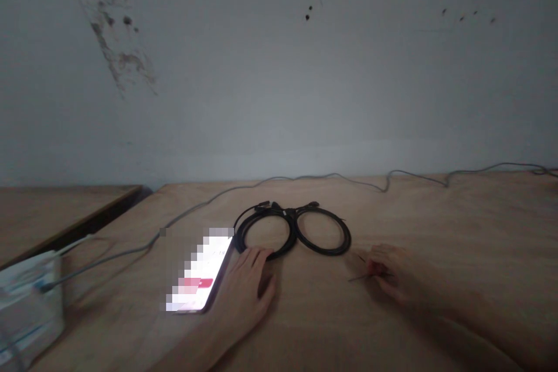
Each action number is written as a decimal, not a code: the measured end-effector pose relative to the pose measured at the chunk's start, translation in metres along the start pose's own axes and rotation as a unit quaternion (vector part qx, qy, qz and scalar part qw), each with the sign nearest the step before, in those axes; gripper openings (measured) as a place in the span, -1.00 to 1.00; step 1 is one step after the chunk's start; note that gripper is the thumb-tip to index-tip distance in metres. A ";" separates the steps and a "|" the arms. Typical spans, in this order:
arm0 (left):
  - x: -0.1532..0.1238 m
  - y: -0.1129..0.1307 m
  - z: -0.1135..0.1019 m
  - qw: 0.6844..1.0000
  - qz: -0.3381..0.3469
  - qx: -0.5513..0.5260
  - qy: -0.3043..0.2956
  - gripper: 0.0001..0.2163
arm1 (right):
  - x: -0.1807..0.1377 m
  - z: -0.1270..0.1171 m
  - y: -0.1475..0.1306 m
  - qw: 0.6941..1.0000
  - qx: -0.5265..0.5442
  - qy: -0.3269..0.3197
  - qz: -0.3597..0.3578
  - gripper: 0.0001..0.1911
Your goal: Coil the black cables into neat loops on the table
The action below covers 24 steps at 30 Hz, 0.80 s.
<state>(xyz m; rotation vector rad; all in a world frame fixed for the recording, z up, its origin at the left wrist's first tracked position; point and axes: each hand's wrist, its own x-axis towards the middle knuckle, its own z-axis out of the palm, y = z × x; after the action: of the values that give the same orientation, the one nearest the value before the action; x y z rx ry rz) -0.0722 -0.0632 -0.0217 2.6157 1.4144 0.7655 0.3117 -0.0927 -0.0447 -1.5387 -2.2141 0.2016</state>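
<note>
Two coils of black cable lie side by side on the wooden table, a left coil [291, 238] and a right coil [349, 238], with plugs and cable ends gathered where they meet at the top. My left hand [248, 282] lies palm down, its fingers stretched out and their tips touching the near edge of the left coil. To the right of both coils, my right hand [387, 273] is closed in a pinch. A thin dark strip [357, 278] sticks out from its fingers; blur hides exactly what kind it is.
A lit phone [213, 267], partly pixelated, lies beside my left hand. At the left edge stands a white box-like object [54, 302] with a grey cord [187, 210] running from it along the back of the table. Behind rises a stained wall [279, 99].
</note>
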 end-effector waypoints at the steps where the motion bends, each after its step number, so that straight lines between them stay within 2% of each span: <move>1: 0.000 0.000 0.000 1.000 -0.001 0.000 0.001 -0.65 | -0.001 -0.002 0.001 1.000 -0.002 0.001 0.001 -0.90; 8: 0.001 0.000 0.001 1.000 -0.002 -0.002 0.002 -0.65 | 0.016 -0.004 -0.009 0.999 -0.023 0.019 -0.017 -0.85; 12: 0.001 0.000 0.001 1.000 0.002 -0.003 0.002 -0.64 | 0.042 0.010 -0.018 0.995 -0.054 0.013 -0.089 -0.55; 15: 0.001 0.001 -0.001 1.000 -0.001 -0.007 -0.005 -0.65 | 0.055 0.022 -0.020 0.991 -0.062 -0.022 -0.114 -0.62; 17: 0.000 0.001 -0.002 1.000 -0.004 -0.006 -0.008 -0.65 | 0.058 0.027 -0.019 0.991 -0.062 -0.023 -0.114 -0.69; 20: 0.000 -0.001 0.000 1.000 -0.004 -0.001 -0.004 -0.64 | 0.055 0.029 -0.016 0.992 -0.065 0.018 -0.107 -0.76; 24: 0.001 -0.008 0.006 1.000 -0.007 0.010 0.006 -0.68 | 0.047 0.026 -0.010 0.990 -0.069 0.064 -0.104 -0.73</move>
<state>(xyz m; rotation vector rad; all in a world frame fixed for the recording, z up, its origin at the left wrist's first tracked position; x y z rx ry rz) -0.0751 -0.0569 -0.0291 2.6170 1.4503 0.7716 0.2782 -0.0500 -0.0514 -1.3340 -2.3057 -0.1138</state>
